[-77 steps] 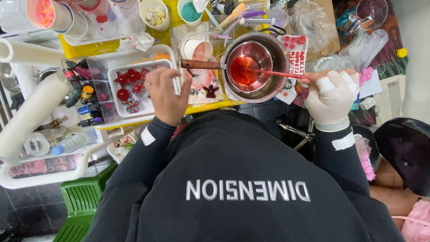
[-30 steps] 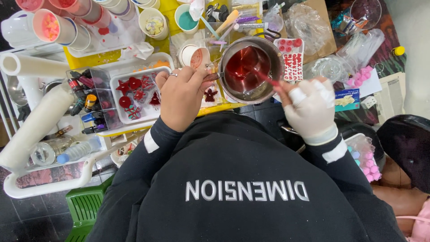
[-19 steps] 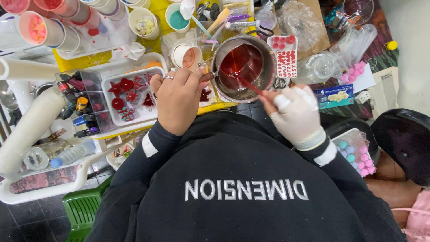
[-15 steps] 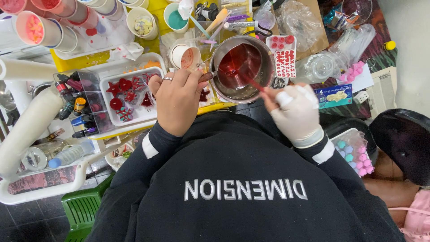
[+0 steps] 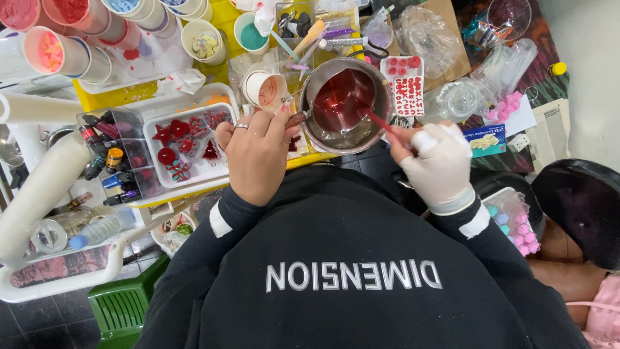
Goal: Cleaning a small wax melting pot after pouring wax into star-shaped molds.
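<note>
A steel saucepan (image 5: 381,97) holds red liquid (image 5: 345,97) at the middle of the yellow table (image 5: 119,95). My left hand (image 5: 257,152), bare and wearing a ring, grips the pan's handle (image 5: 298,119) at its left side. My right hand (image 5: 438,158), in a white glove, holds a thin red stick (image 5: 381,123) whose tip dips into the red liquid. A white tray (image 5: 155,132) with several red moulded shapes lies just left of my left hand.
Paper cups (image 5: 265,87) of coloured material crowd the table's back. A red-and-white mould sheet (image 5: 405,84) lies right of the pan, with clear bags (image 5: 429,35) behind. Small bottles (image 5: 110,155), a white roll (image 5: 39,187) and a green crate (image 5: 123,307) sit at left.
My left hand moved from over the white tray rightward to the pan's handle. My right hand shifted left with the stick, which stays in the red liquid.
</note>
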